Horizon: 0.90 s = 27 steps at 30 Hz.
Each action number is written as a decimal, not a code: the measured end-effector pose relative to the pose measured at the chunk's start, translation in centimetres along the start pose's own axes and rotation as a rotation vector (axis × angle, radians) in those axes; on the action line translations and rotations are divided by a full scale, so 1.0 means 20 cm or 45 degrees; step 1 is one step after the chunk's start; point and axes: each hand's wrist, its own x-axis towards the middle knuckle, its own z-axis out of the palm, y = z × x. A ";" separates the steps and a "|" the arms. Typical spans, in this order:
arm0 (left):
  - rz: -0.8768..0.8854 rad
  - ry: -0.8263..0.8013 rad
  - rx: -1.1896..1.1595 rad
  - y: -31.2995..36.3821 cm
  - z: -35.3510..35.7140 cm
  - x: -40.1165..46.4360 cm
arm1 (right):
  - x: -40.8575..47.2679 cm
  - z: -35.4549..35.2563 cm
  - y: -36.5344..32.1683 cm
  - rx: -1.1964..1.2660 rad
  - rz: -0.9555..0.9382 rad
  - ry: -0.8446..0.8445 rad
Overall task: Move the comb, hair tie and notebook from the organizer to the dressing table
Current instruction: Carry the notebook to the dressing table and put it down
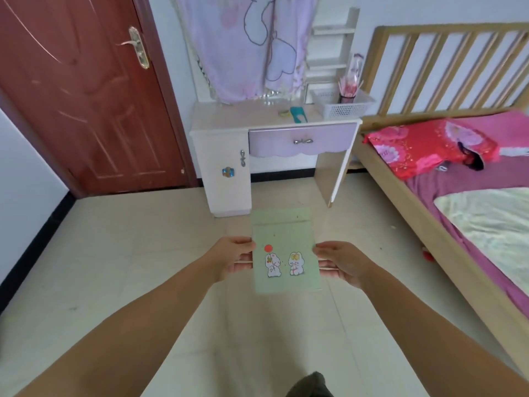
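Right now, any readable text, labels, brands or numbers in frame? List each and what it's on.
None readable.
Notebook, held between left hand and right hand: cover shows only two cartoon rabbits and a red dot, no words.
Sticker on dressing table cabinet door: too small and blurred to tell.
Red pillow on the bed: floral pattern, no legible characters.
Hanging cloth: cartoon outlines only.

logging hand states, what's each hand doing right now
Left hand: closed on the left edge of the green notebook.
Right hand: closed on the notebook's right edge, fingers under it.
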 end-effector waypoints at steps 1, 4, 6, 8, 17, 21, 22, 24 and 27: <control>0.010 0.012 0.014 0.06 0.00 0.12 | 0.12 -0.04 -0.07 -0.004 -0.010 0.009; 0.020 0.087 0.033 0.25 0.00 0.52 | 0.50 -0.14 -0.28 -0.022 -0.028 0.018; 0.030 0.127 0.020 0.38 -0.02 0.78 | 0.77 -0.20 -0.42 -0.045 -0.024 0.002; 0.037 0.160 -0.006 0.51 -0.04 1.02 | 1.03 -0.26 -0.58 -0.061 -0.016 -0.040; 0.027 0.321 -0.120 1.04 -0.27 1.93 | 2.06 -0.32 -1.28 -0.195 0.028 -0.166; 0.036 0.335 -0.093 1.26 -0.44 2.37 | 2.53 -0.28 -1.49 -0.239 0.015 -0.144; 0.045 0.330 -0.087 1.33 -0.48 2.48 | 2.65 -0.27 -1.54 -0.242 0.016 -0.120; 0.033 0.319 -0.064 1.47 -0.56 2.69 | 2.87 -0.25 -1.65 -0.226 0.038 -0.081; 0.006 0.312 -0.010 1.70 -0.66 2.99 | 3.16 -0.21 -1.83 -0.247 0.044 -0.017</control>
